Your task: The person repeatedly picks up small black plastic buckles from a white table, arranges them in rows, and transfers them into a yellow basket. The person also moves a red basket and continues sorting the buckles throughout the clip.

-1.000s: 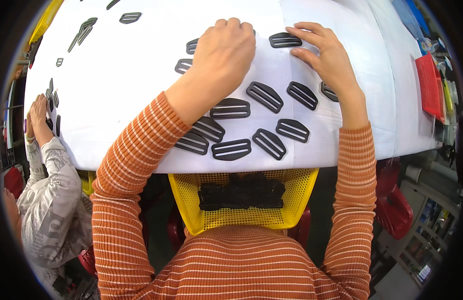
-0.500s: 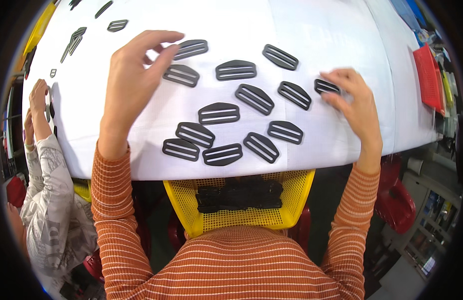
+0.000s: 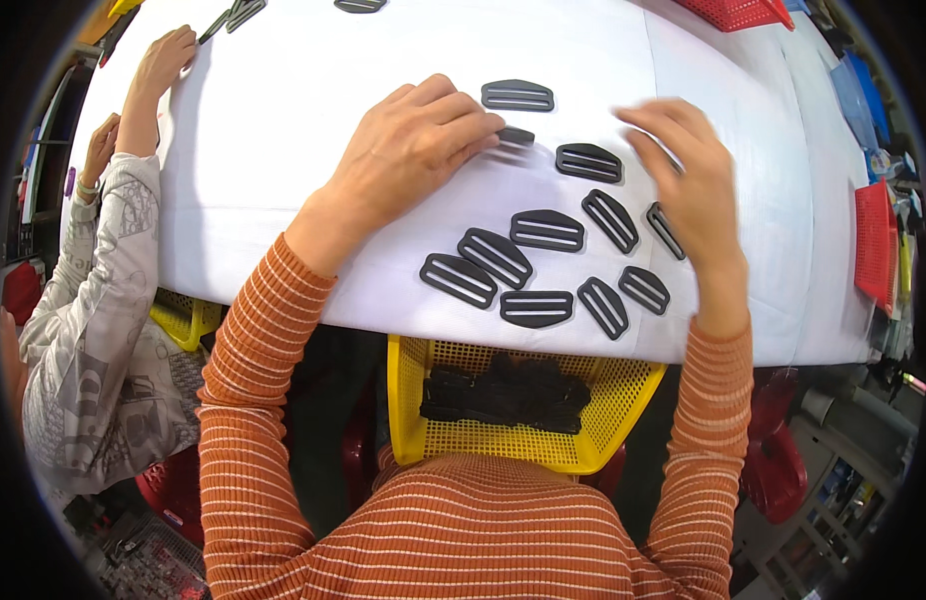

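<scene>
The right hand (image 3: pixel 683 175) is blurred, so it is hard to tell whether its fingertips touch anything; it hangs palm down with fingers spread and loose, gripping nothing that shows. One black plastic buckle (image 3: pixel 515 135) is half hidden under the fingertips of the left hand (image 3: pixel 408 150), so only its right end peeks out. The left hand lies flat, palm down, fingers stretched toward the right and pressing on that buckle, not curled around it. Both forearms, in orange striped sleeves (image 3: pixel 253 400), come up from the lower edge onto the white desk (image 3: pixel 283 150). More buckles lie loose between and below the hands: one (image 3: pixel 518 95) just beyond the left fingertips, one (image 3: pixel 588 162) between the two hands, and a cluster (image 3: pixel 543 270) nearer the body, under the right wrist. Below the desk edge, between the forearms, sits a yellow mesh basket (image 3: pixel 428 440) holding a dark heap of black pieces (image 3: pixel 503 392), too tangled to make out singly. Left of the left arm, another person's hands (image 3: pixel 163 60) rest at the desk edge. Right of the right hand, a red basket (image 3: pixel 871 245) is cut off by the rim.
</scene>
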Tool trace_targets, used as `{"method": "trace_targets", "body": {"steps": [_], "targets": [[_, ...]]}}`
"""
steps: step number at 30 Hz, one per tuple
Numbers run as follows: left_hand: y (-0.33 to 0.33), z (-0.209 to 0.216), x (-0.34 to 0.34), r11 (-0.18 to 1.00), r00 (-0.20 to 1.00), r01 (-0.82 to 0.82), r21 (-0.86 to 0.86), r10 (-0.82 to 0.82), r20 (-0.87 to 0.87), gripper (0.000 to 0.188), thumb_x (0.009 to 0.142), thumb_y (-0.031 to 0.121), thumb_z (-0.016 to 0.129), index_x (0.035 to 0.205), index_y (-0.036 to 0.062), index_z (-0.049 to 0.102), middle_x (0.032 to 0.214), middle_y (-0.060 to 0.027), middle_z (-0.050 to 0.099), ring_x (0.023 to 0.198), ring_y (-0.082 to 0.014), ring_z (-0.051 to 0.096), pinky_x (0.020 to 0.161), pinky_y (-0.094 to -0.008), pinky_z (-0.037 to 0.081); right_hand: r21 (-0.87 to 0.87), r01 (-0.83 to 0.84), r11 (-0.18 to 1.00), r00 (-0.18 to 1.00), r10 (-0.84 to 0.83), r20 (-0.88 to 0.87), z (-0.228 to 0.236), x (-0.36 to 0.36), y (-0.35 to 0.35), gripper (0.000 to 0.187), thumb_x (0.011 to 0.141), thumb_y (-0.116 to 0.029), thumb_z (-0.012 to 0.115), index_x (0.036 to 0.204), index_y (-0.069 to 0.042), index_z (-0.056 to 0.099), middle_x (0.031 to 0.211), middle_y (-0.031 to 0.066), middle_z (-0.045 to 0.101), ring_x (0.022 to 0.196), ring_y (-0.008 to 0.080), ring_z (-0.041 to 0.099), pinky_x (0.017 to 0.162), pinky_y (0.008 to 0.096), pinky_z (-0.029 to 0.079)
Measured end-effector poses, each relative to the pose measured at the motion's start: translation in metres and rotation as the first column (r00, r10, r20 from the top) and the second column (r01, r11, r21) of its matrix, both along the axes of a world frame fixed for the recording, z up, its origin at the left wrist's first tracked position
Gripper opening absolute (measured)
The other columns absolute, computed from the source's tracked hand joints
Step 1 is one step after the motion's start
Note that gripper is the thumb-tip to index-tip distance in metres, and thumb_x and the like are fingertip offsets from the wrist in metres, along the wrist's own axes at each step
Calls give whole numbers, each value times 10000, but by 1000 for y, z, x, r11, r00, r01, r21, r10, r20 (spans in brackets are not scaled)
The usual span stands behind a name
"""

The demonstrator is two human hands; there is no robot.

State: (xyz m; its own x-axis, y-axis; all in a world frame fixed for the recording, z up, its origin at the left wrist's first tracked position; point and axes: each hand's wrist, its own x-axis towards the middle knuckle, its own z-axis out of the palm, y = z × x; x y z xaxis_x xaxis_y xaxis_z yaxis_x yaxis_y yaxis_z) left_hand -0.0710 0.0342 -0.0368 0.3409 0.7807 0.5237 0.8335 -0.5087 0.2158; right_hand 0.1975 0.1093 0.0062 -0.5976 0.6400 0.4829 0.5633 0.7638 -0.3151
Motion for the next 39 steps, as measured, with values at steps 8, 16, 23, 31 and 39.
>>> {"method": "trace_targets", "body": {"steps": [8, 16, 23, 31, 39], "targets": [[0, 4, -4, 983, 950, -54, -177, 105, 293, 122, 907, 77, 664, 1010, 37, 717, 927, -67, 670, 786, -171, 625, 671, -274, 505, -4, -56, 998, 987, 56, 148, -22, -71, 34, 184, 899, -202, 653, 1039, -113, 732, 889, 31, 696, 882, 253, 655, 784, 359, 513], [-1, 6, -20, 992, 957, -86, -91, 108, 270, 191, 892, 117, 701, 1077, 86, 734, 1091, -65, 688, 996, -198, 642, 827, -304, 523, -198, 55, 979, 998, -58, -9, -5, -27, -6, 222, 858, -203, 720, 1065, -132, 749, 1039, 67, 647, 900, 239, 621, 779, 359, 496], [-9, 17, -19, 878, 990, 131, -459, -88, 113, 977, 728, 502, 798, 1522, 201, 314, 1586, -211, 168, 1459, -456, 116, 1135, -647, 162, -134, -26, 991, 987, 46, 152, -4, -9, -79, 235, 767, -165, 771, 1001, -178, 766, 1210, 30, 620, 1152, 256, 532, 921, 385, 410], [-14, 33, -2, 763, 996, 48, -645, -82, -23, 1026, 776, 575, 752, 1564, 191, 219, 1600, -291, 76, 1470, -531, -6, 1118, -730, 106, -71, 109, 991, 982, -96, 165, -7, 12, -97, 271, 746, -131, 783, 1014, -166, 769, 1231, 40, 630, 1159, 261, 534, 917, 376, 384], [-16, 17, -3, 806, 999, 4, -591, -34, -41, 889, 818, 514, 734, 1518, 158, 317, 1560, -287, 194, 1454, -510, 123, 1124, -683, 186, -138, 68, 988, 990, -49, 135, -11, 14, -125, 266, 721, -171, 804, 985, -164, 768, 1184, 11, 646, 1099, 235, 548, 903, 371, 378]]}}
